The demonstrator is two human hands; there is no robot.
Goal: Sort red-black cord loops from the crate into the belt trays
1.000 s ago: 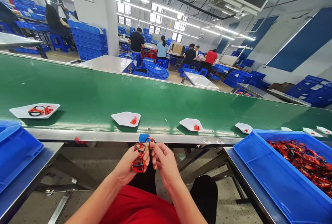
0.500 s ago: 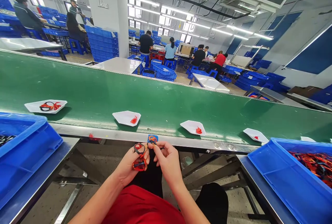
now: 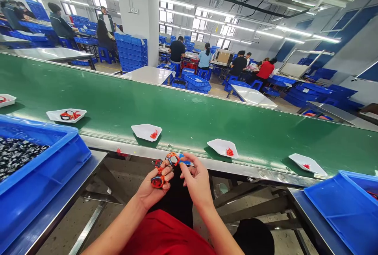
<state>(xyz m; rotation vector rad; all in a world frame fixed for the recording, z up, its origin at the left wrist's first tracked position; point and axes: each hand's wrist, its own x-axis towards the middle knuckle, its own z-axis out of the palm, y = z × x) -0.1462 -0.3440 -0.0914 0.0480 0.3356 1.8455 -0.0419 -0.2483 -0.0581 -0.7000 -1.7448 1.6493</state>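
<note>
My left hand [image 3: 155, 188] is closed around several ring-shaped bands [image 3: 157, 182] in orange, red and black, which lie across its palm and fingers. One orange-and-black band [image 3: 172, 158] stands up between my two hands. The thumb and forefinger of my right hand [image 3: 196, 176] pinch its right side, while the other fingers curl loosely. Behind those fingertips a small blue card [image 3: 185, 159] shows at the metal rail, partly covered. On the green conveyor belt [image 3: 183, 115] just beyond my hands are a white tray [image 3: 141, 132] and another white tray [image 3: 217, 146], each with small red pieces.
A blue bin [image 3: 59, 164] of black-and-white pieces stands at my left, and another blue bin [image 3: 333, 204] at my right. Further along the belt lie a tray with dark rings [image 3: 54, 115] and one more tray [image 3: 313, 167]. Co-workers sit at tables beyond.
The view has turned left, showing more of the left bin and less of the right one. The pinched band has come up into plainer sight, and my left fingers have opened slightly around the others.
</note>
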